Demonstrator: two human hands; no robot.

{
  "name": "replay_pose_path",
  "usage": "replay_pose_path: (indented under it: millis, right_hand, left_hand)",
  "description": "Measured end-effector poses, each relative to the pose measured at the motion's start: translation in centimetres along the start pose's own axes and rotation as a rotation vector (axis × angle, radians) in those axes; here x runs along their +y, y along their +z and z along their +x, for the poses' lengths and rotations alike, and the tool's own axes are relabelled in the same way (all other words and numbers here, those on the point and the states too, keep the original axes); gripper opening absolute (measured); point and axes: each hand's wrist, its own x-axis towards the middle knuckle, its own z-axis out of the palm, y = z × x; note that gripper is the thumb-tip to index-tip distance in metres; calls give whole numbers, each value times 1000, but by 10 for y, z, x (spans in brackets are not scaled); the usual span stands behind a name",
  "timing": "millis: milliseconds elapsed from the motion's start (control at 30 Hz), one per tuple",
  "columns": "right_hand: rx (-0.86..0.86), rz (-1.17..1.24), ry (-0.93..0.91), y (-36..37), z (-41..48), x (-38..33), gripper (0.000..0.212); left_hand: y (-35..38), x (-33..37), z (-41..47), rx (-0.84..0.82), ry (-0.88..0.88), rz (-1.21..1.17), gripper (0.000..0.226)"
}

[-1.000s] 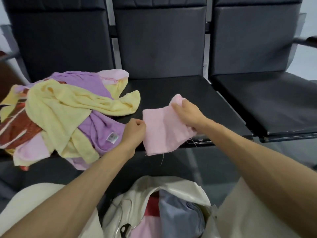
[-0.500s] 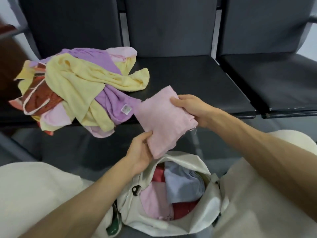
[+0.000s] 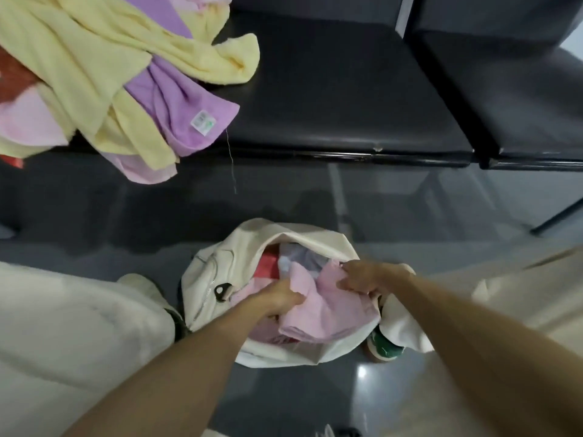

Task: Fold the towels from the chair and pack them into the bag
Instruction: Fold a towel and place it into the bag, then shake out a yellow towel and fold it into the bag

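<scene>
While lowering the folded pink towel [image 3: 328, 307] into the open mouth of the cream bag [image 3: 303, 234], holding it by two edges: left hand [image 3: 277, 299] curled into the near-left edge, right hand [image 3: 362, 275] pinching a fold at the far-right edge, no release yet. Lying rumpled across the opening, half in, resting on what is packed beneath. Showing behind it inside the bag, a red towel [image 3: 268, 266] and a pale grey-blue towel [image 3: 299, 257], with more pink under the left wrist; so, at a guess, several pieces folded and stowed, and this one nearly so. Left to do, by the look of it: letting go and pressing this piece flat, then working through the heap of towels [image 3: 104, 115] spilling onto the chair seat [image 3: 331, 89] from the left. In that heap, a yellow towel [image 3: 79, 52] sprawled over a purple towel [image 3: 176, 99] with a white label, pink and red-brown cloth underneath, one corner hanging off the front edge beside a loose thread; none of it folded. Judging the job around its middle, no further. Beyond, more black padded seating, a second chair seat [image 3: 520, 99] just beside the first on the right. Below, a glossy grey floor [image 3: 94, 209] carrying the bag, set between cream trouser legs [image 3: 63, 326]; close against the bag's right side, a green-and-white shoe [image 3: 385, 348].
</scene>
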Motion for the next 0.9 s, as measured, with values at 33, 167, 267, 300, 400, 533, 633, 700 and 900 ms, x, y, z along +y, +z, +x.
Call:
replay_pose_path:
  millis: [33,167,267,300,400,533,633,700,900]
  right_hand:
    - [35,-10,-18,7,10,1,43]
    - [135,0,0,34,40,15,37]
    - [136,-80,40,49,49,32,33]
    - [160,-109,47,52,51,36,33]
    - [184,-203,41,58,54,44,33]
    - [98,-420,26,64,55,44,30]
    - [149,-481,6,68,51,47,30]
    - [137,-488,22,67,46,48,29]
    - [6,-280,27,46,28,54,35]
  left_hand:
    - [3,-2,4,26,7,24,68]
    - [13,-35,20,49,8,272,50]
    - [23,-57,27,102,-42,478,60]
    - [27,-61,27,160,-26,516,61]
    - [31,-61,23,335,229,722,46]
    - [32,-52,22,411,692,963,53]
    - [42,-41,23,181,749,992,48]
    - [48,-44,29,-76,585,1051,59]
    - [54,-54,48,-299,411,1146,57]
